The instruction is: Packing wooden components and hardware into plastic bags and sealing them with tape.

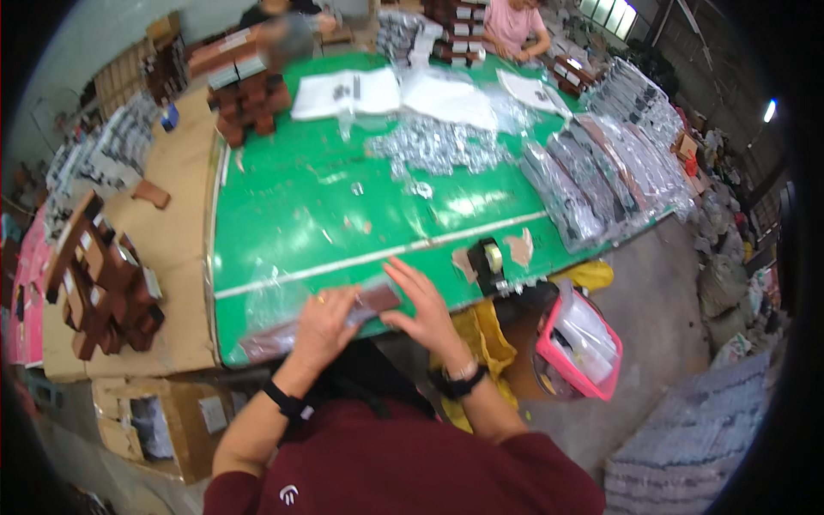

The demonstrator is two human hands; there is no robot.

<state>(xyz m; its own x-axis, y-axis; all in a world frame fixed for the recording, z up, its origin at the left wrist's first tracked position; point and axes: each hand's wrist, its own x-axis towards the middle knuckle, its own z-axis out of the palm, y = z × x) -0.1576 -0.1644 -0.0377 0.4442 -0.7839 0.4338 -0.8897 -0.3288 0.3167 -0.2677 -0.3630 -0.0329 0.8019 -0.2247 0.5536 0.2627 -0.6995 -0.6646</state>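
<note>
A long reddish-brown bar in a clear plastic sleeve (376, 299) lies slantwise along the near edge of the green table. My left hand (324, 323) grips it near the middle, its fingers bent over the top. At the bar's right end is my right hand (422, 309), with fingers spread and the thumb close to the plastic; whether it touches cannot be made out. Loose clear film (273, 300) spreads on the table beyond the bar's left part. To the right of my hands stands a black tape dispenser (489, 264) with a roll in it.
Small shiny packets (438, 146) are heaped mid-table, before white printed bags (348, 93). Wrapped bars (592, 172) lie in rows at right. Brown wooden pieces (103, 275) are stacked at left. A pink basket (611, 378) stands below the edge. Two people (513, 26) are across the table.
</note>
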